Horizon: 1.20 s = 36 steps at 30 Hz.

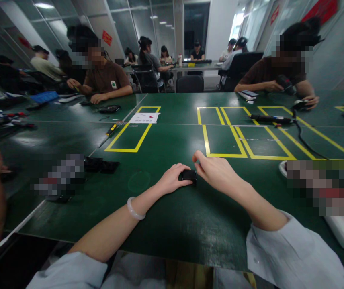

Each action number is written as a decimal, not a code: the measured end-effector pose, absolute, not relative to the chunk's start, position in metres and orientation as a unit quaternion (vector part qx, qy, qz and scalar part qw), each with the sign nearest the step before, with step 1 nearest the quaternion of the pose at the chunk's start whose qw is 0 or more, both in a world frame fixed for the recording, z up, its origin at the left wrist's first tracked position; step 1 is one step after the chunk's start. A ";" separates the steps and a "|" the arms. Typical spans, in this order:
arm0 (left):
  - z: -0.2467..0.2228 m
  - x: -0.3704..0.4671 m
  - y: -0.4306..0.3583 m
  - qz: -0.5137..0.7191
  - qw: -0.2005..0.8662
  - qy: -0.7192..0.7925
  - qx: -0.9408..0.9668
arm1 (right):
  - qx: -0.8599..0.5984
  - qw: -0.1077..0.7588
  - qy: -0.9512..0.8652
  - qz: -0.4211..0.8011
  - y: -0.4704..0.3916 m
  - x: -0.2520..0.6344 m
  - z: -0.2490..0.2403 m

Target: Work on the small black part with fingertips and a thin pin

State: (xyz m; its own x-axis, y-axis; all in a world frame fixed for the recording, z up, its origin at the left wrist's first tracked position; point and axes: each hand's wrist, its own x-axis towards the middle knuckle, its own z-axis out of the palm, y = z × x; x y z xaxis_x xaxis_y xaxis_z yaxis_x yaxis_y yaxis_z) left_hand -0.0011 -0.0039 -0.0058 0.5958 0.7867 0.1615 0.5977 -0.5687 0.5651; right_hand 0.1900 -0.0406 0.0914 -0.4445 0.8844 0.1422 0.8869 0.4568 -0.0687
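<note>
Small black boxy device [189, 176], its material unclear, sits low over the green desk [172, 224], gripped at its left end by the fingers of the bare left hand [173, 177]. Just beside its right end, the bare right hand [217, 172] has bent fingers; whether they are closed on anything or touch the device, I cannot tell. Its casing looks to be one piece, but what is finished or left on it cannot be judged. Beyond it to the left lies a yellow-and-black-handled screwdriver [111, 129], apparently unused.

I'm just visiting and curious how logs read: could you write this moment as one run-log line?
left hand: holding small black object | right hand: close by, fingers curled | screwdriver: lying on green table
</note>
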 end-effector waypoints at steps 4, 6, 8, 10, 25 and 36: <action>-0.007 -0.002 -0.003 0.209 0.233 0.400 0.862 | -0.527 0.095 -0.845 -0.004 -0.042 0.190 0.092; -0.008 -0.002 -0.003 0.209 0.232 0.402 0.861 | -0.528 0.088 -0.845 -0.010 -0.041 0.190 0.091; -0.007 -0.002 -0.003 0.208 0.230 0.402 0.862 | -0.530 0.073 -0.845 -0.018 -0.039 0.190 0.091; -0.006 -0.002 -0.004 0.205 0.231 0.399 0.863 | -0.529 0.064 -0.846 -0.018 -0.039 0.190 0.091; -0.006 -0.002 -0.004 0.200 0.228 0.395 0.867 | -0.521 0.085 -0.850 -0.010 -0.039 0.191 0.089; -0.007 -0.002 -0.004 0.207 0.222 0.397 0.866 | -0.527 0.065 -0.847 -0.004 -0.040 0.190 0.092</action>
State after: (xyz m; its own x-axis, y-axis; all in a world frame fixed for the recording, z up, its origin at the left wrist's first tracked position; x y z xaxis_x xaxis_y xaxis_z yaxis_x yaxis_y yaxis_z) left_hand -0.0019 -0.0038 -0.0071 0.5996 0.7794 0.1818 0.5957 -0.5863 0.5489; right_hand 0.1903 -0.0400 0.0917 -0.4361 0.8926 0.1148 0.8937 0.4445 -0.0608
